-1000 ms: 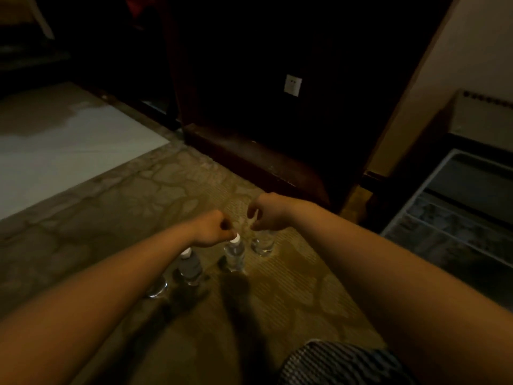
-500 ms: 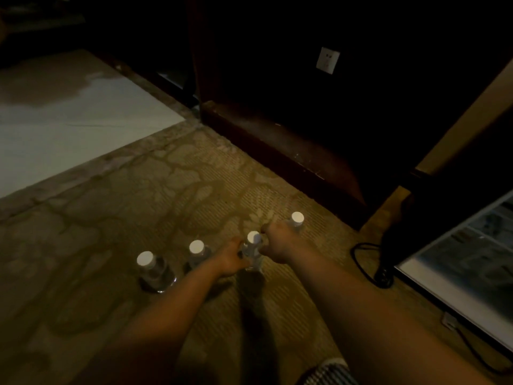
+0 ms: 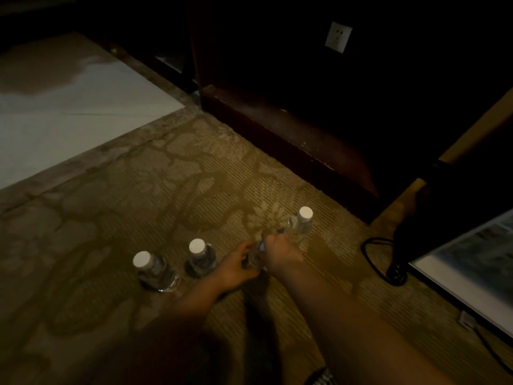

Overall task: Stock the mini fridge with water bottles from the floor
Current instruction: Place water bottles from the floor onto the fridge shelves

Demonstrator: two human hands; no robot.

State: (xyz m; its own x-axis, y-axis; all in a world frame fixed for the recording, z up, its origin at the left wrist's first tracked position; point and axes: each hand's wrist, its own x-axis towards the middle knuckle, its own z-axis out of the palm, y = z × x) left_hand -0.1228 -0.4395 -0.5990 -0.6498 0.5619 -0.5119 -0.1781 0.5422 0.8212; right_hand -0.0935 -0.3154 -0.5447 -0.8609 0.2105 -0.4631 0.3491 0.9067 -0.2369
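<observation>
Several small clear water bottles with white caps stand in a row on the patterned carpet. The left bottle and the second bottle stand free. Both hands meet on the third bottle: my left hand grips its side, and my right hand is curled over its top, hiding the cap. The fourth bottle stands just beyond my right hand, untouched. At the right edge is the pale inner side of the open mini fridge door.
A black cable loops on the carpet between the bottles and the fridge. A dark wooden cabinet base runs behind the bottles, with a wall socket above. White tile floor lies at the far left.
The view tipped down and closer. My hands dropped from above the bottles and closed round the third one. My right hand now covers its cap.
</observation>
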